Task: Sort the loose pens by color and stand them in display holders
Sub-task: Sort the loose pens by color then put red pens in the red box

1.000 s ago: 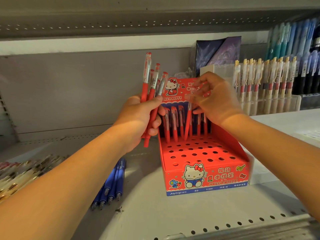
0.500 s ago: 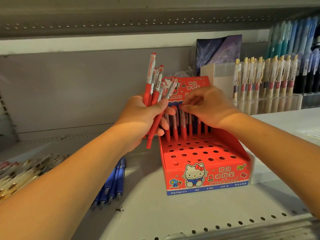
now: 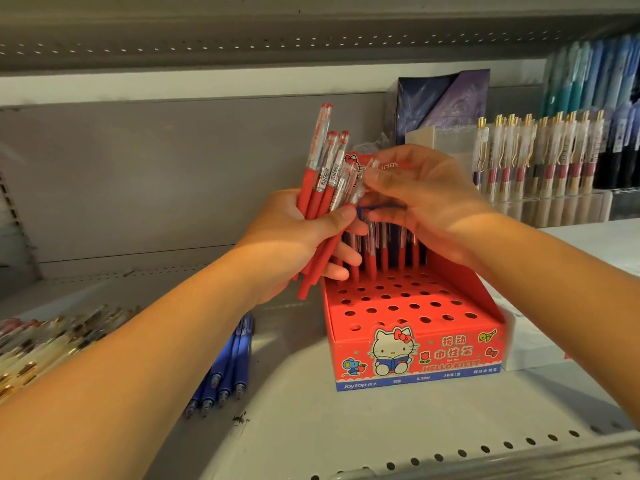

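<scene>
From the head camera, the left hand [image 3: 304, 237] held a bundle of red plastic pens with clear tops [image 3: 322, 188] upright, its grip wrapped round the barrels, above the left back corner of the red cardboard display holder with rows of round holes [image 3: 408, 306]. The right hand [image 3: 429, 202], over the holder's back row half a second before, had come back to the bundle; its grip seemed to pinch the clear top of the rightmost pen, though blur softened the contact. So one more pen probably stood among the seated red pens [image 3: 377, 258] in the back row, and the next was being drawn. Most holes remained unfilled. Four loose blue pens [image 3: 225, 372] lay unsorted on the grey metal shelf [image 3: 346, 427], left of the holder toward the front edge.
</scene>
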Demonstrator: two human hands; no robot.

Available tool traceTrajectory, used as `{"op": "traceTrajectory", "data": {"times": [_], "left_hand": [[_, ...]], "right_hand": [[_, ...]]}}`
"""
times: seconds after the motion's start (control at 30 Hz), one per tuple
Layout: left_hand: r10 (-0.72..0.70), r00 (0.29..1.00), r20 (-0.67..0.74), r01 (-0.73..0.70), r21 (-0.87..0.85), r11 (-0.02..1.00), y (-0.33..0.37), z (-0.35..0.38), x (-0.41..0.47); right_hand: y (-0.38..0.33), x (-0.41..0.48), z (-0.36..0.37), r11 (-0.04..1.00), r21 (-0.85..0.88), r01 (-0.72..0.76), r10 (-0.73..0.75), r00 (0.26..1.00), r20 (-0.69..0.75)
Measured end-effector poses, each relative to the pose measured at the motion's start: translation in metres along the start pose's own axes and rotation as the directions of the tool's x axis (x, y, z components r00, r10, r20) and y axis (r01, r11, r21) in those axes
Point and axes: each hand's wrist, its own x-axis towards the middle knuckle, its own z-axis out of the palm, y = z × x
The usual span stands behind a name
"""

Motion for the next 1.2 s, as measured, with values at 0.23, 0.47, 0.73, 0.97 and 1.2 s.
{"op": "traceTrajectory", "data": {"times": [0.23, 0.47, 0.73, 0.97, 1.2], "left_hand": [[-0.055, 0.997, -0.059, 0.051, -0.063, 0.997, 0.0, -0.001, 0.003], [0.067, 0.985, -0.162, -0.056, 0.07, 0.996, -0.002, -0.003, 0.008], [0.072, 0.992, -0.102, -0.072, 0.004, 0.997, -0.001, -0.003, 0.005], [0.035, 0.994, -0.1, -0.035, 0.006, 0.999, 0.0, -0.003, 0.005], [-0.037, 0.993, -0.114, 0.026, -0.099, 0.995, -0.001, -0.004, 0.008]], "right_hand": [[-0.005, 0.005, -0.001, 0.998, 0.024, 0.065, -0.062, 0.995, -0.08], [-0.007, 0.009, -0.009, 0.925, -0.36, 0.121, -0.181, 0.974, -0.138], [0.005, 0.012, -0.013, 0.754, -0.648, 0.11, -0.195, 0.979, -0.061], [0.005, 0.013, -0.014, 0.741, -0.668, 0.071, -0.159, 0.985, -0.072], [0.015, 0.013, -0.018, 0.618, -0.78, -0.101, 0.029, 0.994, -0.105]]}}
